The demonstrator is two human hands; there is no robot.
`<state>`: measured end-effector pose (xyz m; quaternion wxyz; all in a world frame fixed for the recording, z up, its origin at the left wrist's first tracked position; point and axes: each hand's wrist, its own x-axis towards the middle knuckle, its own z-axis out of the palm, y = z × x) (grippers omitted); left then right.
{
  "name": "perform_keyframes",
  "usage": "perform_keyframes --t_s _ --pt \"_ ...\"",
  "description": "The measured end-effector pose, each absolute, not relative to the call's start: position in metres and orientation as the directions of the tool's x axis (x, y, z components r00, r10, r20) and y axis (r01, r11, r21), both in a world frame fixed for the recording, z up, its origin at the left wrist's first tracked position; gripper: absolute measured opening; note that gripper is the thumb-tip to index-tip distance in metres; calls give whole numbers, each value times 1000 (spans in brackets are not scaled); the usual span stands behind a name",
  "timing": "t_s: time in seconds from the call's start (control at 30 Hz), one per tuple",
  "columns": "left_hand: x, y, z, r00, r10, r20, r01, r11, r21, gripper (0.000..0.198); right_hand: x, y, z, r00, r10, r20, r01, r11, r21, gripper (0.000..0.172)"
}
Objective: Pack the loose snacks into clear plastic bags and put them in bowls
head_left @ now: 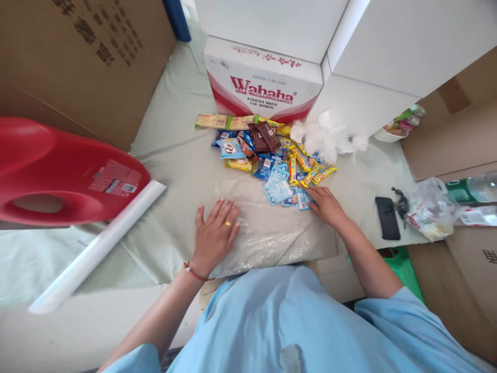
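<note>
My left hand lies flat with its fingers stretched out on a clear plastic bag spread over the table in front of me. My right hand rests at the bag's far right corner, its fingertips touching light blue snack packets. Whether they grip one I cannot make out. Beyond the bag lies a pile of small wrapped snacks: blue, yellow and brown packets.
A red-and-white Wahaha box and white boxes stand behind the pile. Crumpled white plastic lies beside it. On the left are a red plastic stool and a white roll. A black phone, a bag and a bottle lie right.
</note>
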<state>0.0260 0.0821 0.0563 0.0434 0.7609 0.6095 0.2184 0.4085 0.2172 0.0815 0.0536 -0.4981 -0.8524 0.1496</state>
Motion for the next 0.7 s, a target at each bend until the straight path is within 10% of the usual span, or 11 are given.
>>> perform_keyframes --t_s 0.17,0.37,0.7 --pt "21 60 42 279 956 95 908 -294 297 54 421 213 80 -414 886 -211 904 372 -212 33" --pt "-11 25 39 316 946 64 895 -320 309 60 430 226 118 -466 885 10 744 398 -537 20" --pt "-13 23 41 303 952 34 916 -301 267 56 297 299 114 -768 640 -32 592 689 -418 19"
